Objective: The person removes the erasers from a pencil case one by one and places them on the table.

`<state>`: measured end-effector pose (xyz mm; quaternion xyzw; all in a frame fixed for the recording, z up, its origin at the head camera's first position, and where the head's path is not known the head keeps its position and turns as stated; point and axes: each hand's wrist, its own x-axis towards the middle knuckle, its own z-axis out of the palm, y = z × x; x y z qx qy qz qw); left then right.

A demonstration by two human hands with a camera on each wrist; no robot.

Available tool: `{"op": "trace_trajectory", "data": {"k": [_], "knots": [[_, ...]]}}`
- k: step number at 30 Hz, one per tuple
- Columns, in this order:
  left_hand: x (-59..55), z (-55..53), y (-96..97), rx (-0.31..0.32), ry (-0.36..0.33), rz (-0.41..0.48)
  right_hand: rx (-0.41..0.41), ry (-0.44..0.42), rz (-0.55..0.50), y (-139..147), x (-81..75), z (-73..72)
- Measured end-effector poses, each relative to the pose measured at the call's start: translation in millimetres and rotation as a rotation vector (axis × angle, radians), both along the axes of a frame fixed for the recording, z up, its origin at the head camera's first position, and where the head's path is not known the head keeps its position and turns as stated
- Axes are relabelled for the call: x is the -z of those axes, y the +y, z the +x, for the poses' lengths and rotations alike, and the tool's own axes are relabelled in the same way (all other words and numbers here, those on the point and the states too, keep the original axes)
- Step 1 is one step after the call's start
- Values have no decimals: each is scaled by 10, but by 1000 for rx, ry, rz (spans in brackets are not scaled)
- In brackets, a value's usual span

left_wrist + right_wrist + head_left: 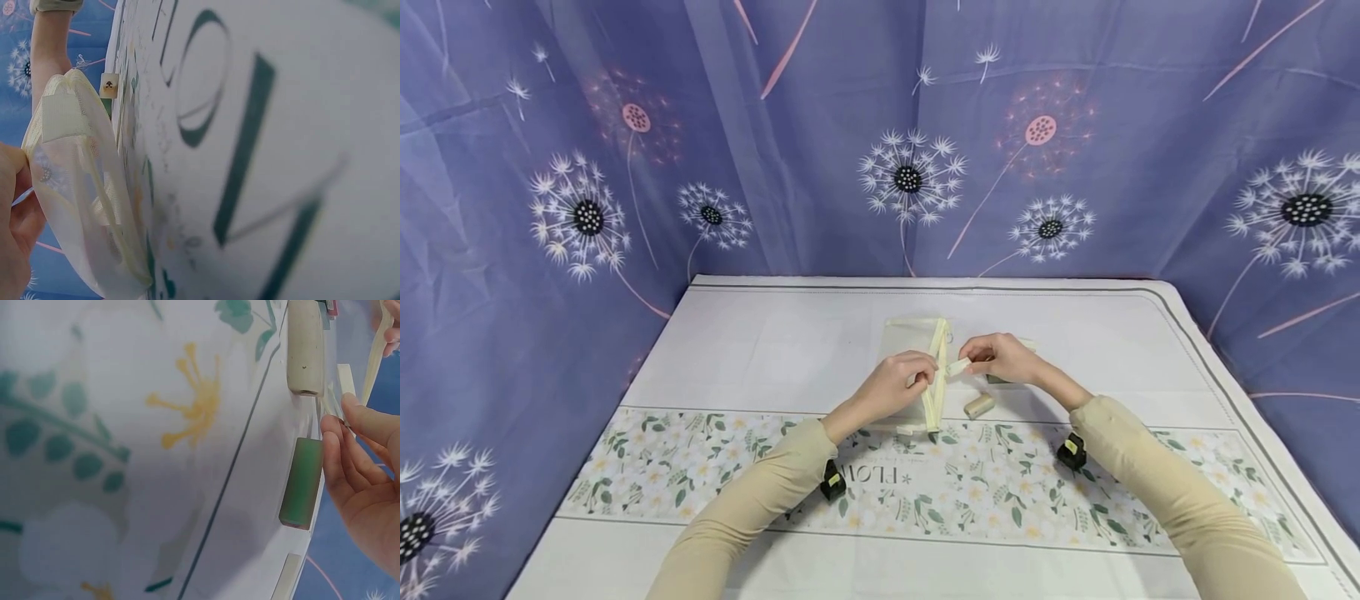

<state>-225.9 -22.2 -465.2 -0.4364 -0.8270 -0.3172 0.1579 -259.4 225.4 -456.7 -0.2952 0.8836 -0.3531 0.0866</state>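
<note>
A see-through mesh pouch (906, 337) with pale yellow trim lies on the table, its trimmed edge facing right. My left hand (901, 383) pinches the pouch near that edge; in the left wrist view its fingertips are at the yellow border and the mesh bulges. My right hand (1003, 358) pinches a small pale tab (958, 367) beside the trimmed edge, thumb against fingertips. Just below that hand lies a beige block (979, 406). A green block (301, 484) sits under the right fingers in the right wrist view, mostly hidden by the hand from above.
A white table cover (760, 342) with a flowered band (722, 454) and printed lettering spreads under everything. Another pale block (287, 578) lies near the right hand. A purple dandelion curtain (820, 150) closes off the back and sides. Each wrist wears a black camera (1071, 451).
</note>
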Motion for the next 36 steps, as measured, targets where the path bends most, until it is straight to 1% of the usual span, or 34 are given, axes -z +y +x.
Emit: {"op": "trace_trajectory", "data": {"k": [4, 8, 11, 15, 22, 29, 33, 36], "knots": [[8, 0, -5, -13, 1, -2, 5, 15, 18, 5, 4, -8], [10, -5, -6, -9, -1, -1, 9, 21, 23, 15, 14, -21], [10, -6, -6, -6, -7, -4, 30, 25, 24, 24, 21, -29], [9, -5, -5, -16, -1, -17, 60, 28, 27, 32, 21, -32], [11, -1, -8, -22, 4, -17, 90, -9, 13, 59, 1, -35], [6, 2, -17, -25, 4, -26, 149, 71, 25, 100, -1, -47], [-1, -1, -16, -28, 13, -32, 173, 63, 33, 115, -5, -50], [-11, 4, -18, -31, 15, -34, 168, 63, 41, 118, -9, -48]]}}
